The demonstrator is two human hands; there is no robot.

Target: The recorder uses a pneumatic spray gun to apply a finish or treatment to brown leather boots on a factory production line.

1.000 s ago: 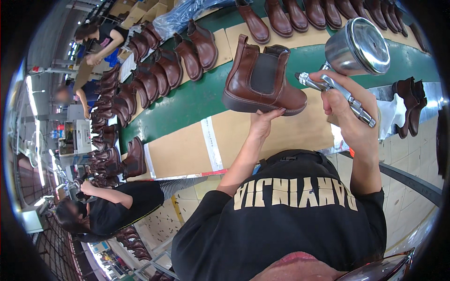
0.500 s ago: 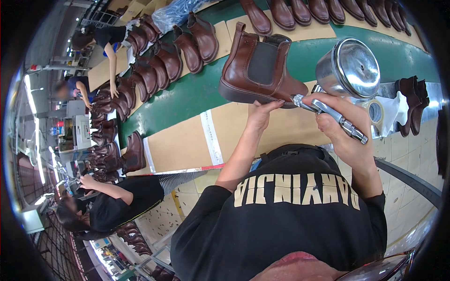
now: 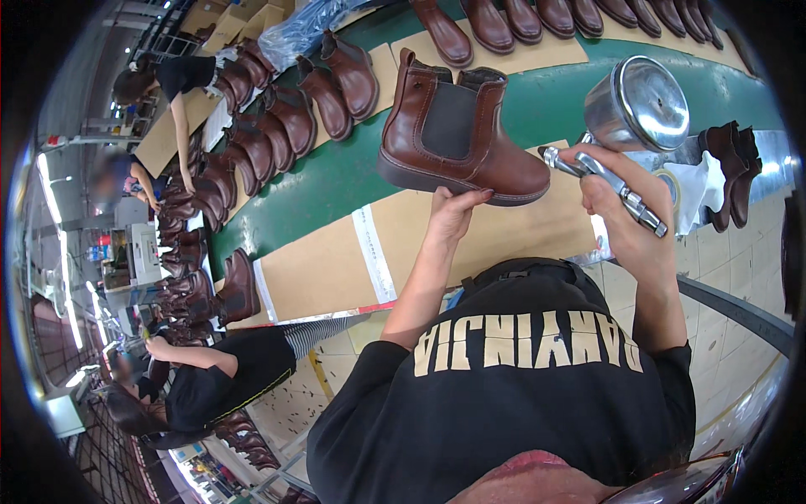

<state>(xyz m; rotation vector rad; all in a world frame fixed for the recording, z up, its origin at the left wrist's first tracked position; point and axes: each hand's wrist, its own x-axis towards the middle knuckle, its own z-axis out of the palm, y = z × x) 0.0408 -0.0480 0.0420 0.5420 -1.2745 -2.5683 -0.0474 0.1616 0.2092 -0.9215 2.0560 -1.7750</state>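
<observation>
Left hand [image 3: 454, 213] holds a brown ankle boot [image 3: 460, 141] from below, above the long green table [image 3: 336, 186], while the right hand [image 3: 625, 225] grips a silver spray gun [image 3: 638, 107], its nozzle [image 3: 550, 156] near the boot's toe [image 3: 531, 175].

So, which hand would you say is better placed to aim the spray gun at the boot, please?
Probably the right hand: it grips the spray gun near the toe, while the left hand supports the brown boot from underneath.
</observation>
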